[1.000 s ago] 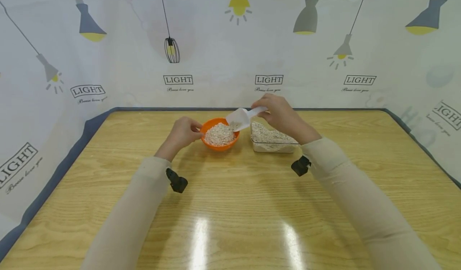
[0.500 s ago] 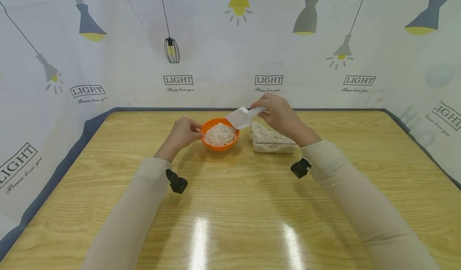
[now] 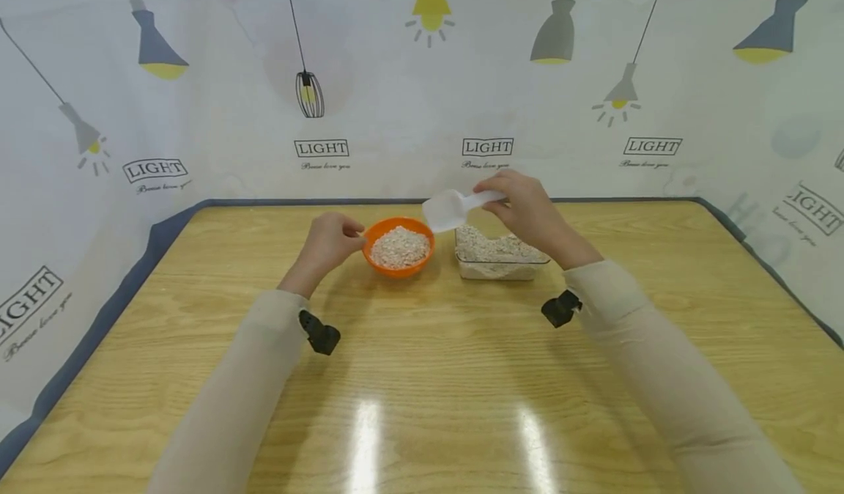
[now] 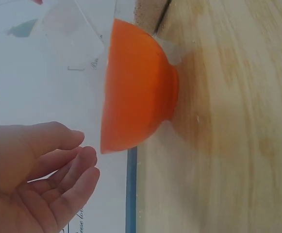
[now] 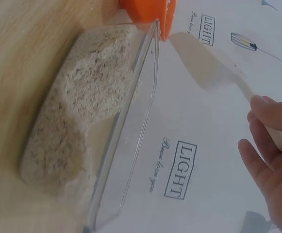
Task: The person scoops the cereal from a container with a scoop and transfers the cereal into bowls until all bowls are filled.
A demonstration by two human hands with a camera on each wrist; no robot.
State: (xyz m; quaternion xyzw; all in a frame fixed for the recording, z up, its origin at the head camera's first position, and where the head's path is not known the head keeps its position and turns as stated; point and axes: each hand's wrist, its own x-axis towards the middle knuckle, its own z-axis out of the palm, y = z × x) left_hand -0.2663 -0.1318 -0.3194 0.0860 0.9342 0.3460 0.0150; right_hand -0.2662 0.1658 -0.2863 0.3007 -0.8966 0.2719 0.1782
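Note:
An orange bowl (image 3: 398,268) heaped with oat flakes (image 3: 400,247) stands on the table. At its left rim is my left hand (image 3: 326,248); in the left wrist view its loosely bent fingers (image 4: 85,158) are just apart from the bowl, holding nothing. My right hand (image 3: 527,212) pinches the handle of a translucent white scoop (image 3: 445,210), raised between the bowl and a clear rectangular container (image 3: 501,270). Oats (image 5: 97,77) fill much of that container, with a hollow dug into them. The scoop looks bare in the head view.
The wooden table (image 3: 428,377) ends at a printed white backdrop (image 3: 395,142) close behind the bowl and container. A dark wrist camera (image 3: 321,333) hangs at the left cuff and another dark camera (image 3: 560,308) at the right.
The scoop has lifted from over the bowl's right rim and moved slightly right, emptied of oats. My left fingers have drawn slightly left from the bowl's rim.

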